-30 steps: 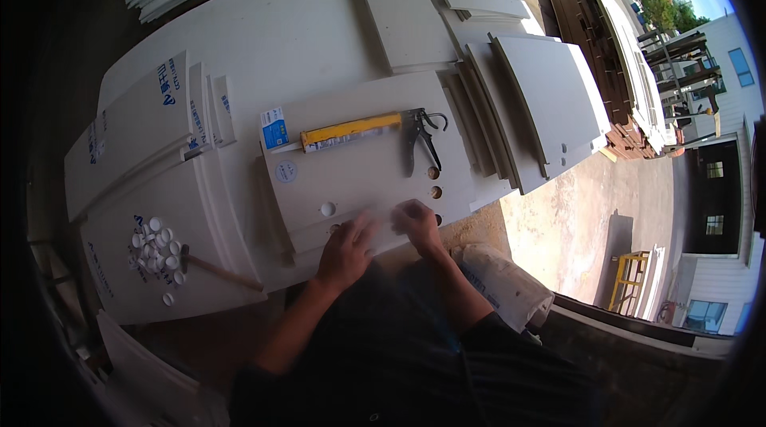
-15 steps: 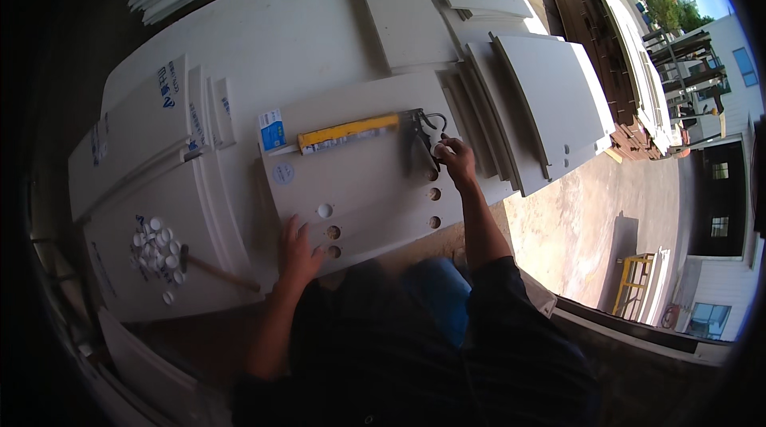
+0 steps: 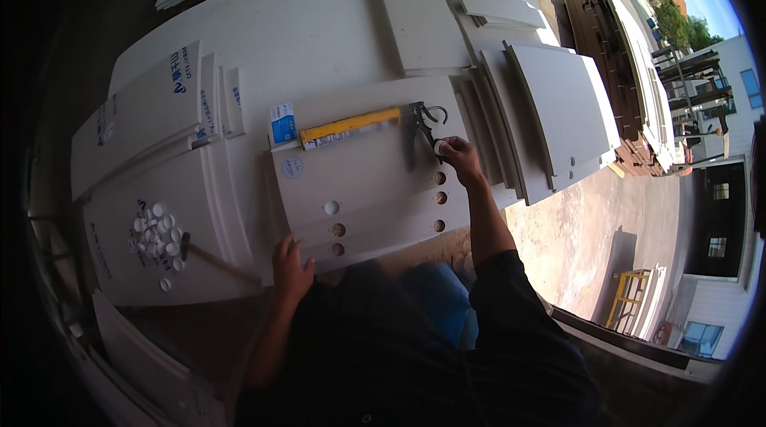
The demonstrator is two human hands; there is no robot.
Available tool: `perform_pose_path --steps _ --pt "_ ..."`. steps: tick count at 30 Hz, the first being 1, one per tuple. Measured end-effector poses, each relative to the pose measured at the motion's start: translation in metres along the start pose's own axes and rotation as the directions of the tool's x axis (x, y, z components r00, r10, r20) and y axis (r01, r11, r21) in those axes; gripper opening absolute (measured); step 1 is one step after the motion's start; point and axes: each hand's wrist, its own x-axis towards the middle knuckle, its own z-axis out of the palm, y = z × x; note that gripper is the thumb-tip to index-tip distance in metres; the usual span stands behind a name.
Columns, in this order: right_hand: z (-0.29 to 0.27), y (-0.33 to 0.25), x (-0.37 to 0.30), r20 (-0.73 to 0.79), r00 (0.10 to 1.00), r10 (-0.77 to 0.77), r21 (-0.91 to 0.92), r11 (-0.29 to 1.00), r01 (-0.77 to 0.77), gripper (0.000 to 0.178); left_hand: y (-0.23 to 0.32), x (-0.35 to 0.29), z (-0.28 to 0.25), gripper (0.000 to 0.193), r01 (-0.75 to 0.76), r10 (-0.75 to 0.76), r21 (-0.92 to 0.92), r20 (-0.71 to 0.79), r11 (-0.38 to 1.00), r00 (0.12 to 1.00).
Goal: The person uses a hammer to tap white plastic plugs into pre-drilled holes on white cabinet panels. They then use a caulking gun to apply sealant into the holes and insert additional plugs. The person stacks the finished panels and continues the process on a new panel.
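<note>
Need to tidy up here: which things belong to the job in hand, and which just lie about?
Likely in the job:
white cap in the right hand
holed panel
caulking gun
loose caps
hammer beside them

Seemingly just lying about:
brown plank stack
yellow frame

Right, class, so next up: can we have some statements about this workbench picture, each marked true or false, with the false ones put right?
1. The caulking gun lies on the white panel with round holes. True.
2. The left hand grips the hammer. False: the hammer lies to the left of that hand, not held by it.
3. The right hand has a small white round piece at its fingertips. True.
4. The pile of white caps lies to the right of the hammer. False: it lies to the left of the hammer's head.
5. The caulking gun's barrel is plain red. False: it is mostly yellow.
6. A blue-and-white label is at the panel's far left corner. True.
</note>
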Motion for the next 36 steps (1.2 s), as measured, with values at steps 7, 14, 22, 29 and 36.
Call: perform_pose_path --steps 7,14,22,29,36 --pt "-0.013 0.012 -0.054 -0.250 0.966 0.068 -0.511 0.838 -0.192 0.028 0.002 0.000 0.003 0.051 0.008 -0.009 -0.019 -0.045 1.000 0.999" --pt "0.004 0.029 -0.053 -0.304 0.948 -0.092 -0.675 0.723 -0.147 0.035 -0.001 -0.005 0.002 0.051 0.012 -0.013 0.015 0.021 1.000 1.000" --pt "0.016 0.016 -0.056 -0.382 0.923 0.054 -0.722 0.606 -0.334 0.051 -0.005 0.001 0.000 0.052 0.033 -0.033 -0.026 0.011 0.999 0.999" --pt "0.012 -0.029 -0.040 -0.233 0.947 0.220 -0.868 0.392 -0.305 0.055 -0.007 0.011 0.006 0.055 -0.015 0.014 -0.026 -0.028 1.000 1.000" --pt "0.006 0.005 -0.022 -0.121 0.992 0.048 -0.904 0.408 -0.130 0.039 -0.008 0.007 -0.008 0.057 0.024 -0.024 -0.002 0.001 1.000 1.000"
